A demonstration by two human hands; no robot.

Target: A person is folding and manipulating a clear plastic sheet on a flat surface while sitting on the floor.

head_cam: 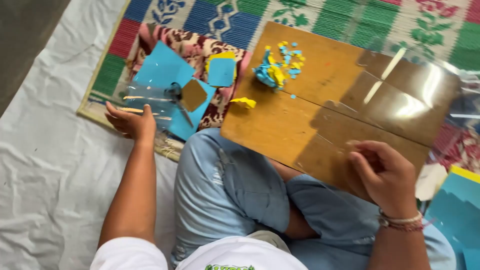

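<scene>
My left hand (pixel 131 122) reaches out to the left and grips the near edge of a small clear plastic sheet (pixel 150 97) that lies over blue paper (pixel 162 67). Scissors (pixel 179 100) and a brown cardboard square (pixel 193 95) lie just beyond it. A wooden board (pixel 300 95) rests across my crossed legs. A large clear plastic sheet (pixel 405 97) covers its right half. My right hand (pixel 385 172) pinches this sheet's near edge at the board's front right corner.
A pile of blue and yellow paper scraps (pixel 277 65) sits on the board's far left, with a yellow scrap (pixel 243 102) at its left edge. A small blue square (pixel 221 72) lies on patterned cloth. More blue paper (pixel 457 205) lies at the right. A woven mat and a white sheet cover the floor.
</scene>
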